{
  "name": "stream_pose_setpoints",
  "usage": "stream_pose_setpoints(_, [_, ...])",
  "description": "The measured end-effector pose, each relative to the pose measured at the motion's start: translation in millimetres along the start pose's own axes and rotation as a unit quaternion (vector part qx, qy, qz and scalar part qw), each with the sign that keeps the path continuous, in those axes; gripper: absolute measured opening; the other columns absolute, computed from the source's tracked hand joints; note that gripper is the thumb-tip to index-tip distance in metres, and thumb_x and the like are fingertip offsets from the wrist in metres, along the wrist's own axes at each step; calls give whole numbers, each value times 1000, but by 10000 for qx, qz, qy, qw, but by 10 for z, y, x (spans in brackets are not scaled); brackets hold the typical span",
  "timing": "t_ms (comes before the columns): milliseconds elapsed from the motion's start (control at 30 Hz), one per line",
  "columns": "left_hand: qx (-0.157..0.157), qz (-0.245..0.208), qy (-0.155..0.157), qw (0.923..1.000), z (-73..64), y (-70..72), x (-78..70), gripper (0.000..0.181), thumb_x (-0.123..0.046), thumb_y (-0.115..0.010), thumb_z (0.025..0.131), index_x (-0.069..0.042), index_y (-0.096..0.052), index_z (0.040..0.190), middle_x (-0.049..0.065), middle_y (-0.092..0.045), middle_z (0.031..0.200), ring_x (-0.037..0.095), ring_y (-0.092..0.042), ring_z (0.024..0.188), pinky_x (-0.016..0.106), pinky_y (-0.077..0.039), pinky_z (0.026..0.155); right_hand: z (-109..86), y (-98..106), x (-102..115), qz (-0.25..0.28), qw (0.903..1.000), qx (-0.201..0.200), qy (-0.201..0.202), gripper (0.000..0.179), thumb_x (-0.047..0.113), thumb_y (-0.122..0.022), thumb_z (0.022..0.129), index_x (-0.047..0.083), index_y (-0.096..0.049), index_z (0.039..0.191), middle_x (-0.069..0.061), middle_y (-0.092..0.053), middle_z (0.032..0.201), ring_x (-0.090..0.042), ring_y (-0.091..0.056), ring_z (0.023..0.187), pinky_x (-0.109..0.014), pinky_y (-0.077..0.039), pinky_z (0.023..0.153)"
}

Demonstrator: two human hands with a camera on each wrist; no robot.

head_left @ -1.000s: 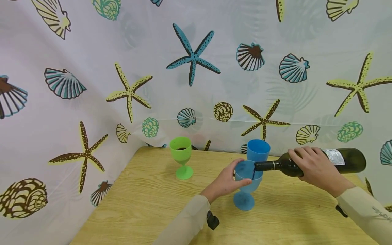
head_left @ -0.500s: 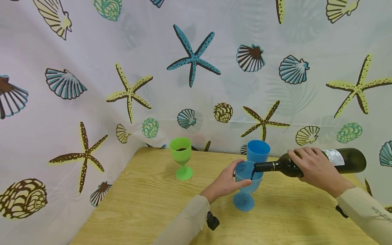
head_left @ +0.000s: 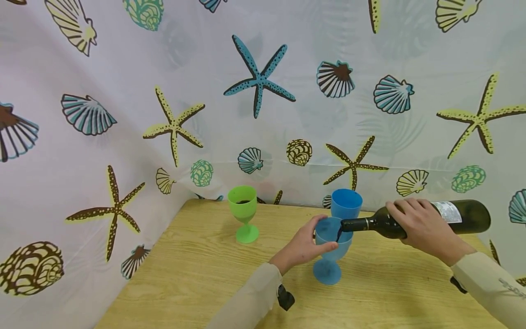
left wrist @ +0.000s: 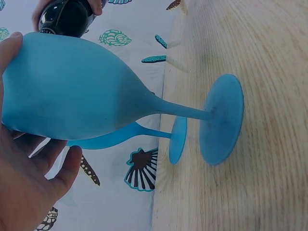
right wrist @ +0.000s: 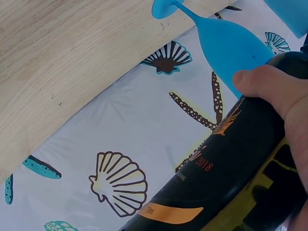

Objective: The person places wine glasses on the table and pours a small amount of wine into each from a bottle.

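In the head view, my left hand [head_left: 302,244] holds the bowl of a light blue goblet [head_left: 334,250], thumb in front and fingers behind it. The goblet's foot [left wrist: 222,120] appears to rest on the tabletop. My right hand [head_left: 425,228] grips a dark green wine bottle [head_left: 472,215] by its body, tipped nearly level with the neck to the left. Its mouth lies over the goblet's rim, and a dark stream [head_left: 339,236] runs from it into the bowl. The right wrist view shows the bottle's dark label [right wrist: 202,168]. How full the light blue goblet is cannot be seen clearly.
Close behind the held goblet stands a darker blue goblet [head_left: 346,203]. A green goblet [head_left: 243,212] with dark liquid in it stands farther left. The wooden table [head_left: 197,269] ends at a white curtain [head_left: 279,128] printed with shells and starfish.
Both hands, the goblet and the bottle stay almost in place. The dark stream from the bottle's mouth slants more to the left than a second ago.
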State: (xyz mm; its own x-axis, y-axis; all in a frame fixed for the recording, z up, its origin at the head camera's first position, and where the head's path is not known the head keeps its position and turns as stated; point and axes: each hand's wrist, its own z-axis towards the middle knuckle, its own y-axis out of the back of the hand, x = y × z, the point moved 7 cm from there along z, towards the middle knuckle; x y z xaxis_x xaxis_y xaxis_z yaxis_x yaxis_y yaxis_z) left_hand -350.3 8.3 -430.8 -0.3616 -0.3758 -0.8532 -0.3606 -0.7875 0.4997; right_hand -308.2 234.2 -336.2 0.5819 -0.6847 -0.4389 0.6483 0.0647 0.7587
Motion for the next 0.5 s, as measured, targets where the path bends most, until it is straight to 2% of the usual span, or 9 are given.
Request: stream_pose_setpoints(500, [-14,-44,4,10000,2,2,2,74,-46,-67,86,-25,-30,147,-2,-38,145,21,-42,128,41,-42,98,11,5,-3,-33,10000,54,63,92,25,-95,41,-1,-50,117,-21,-57,103,-38,-58,87,-54,-47,74])
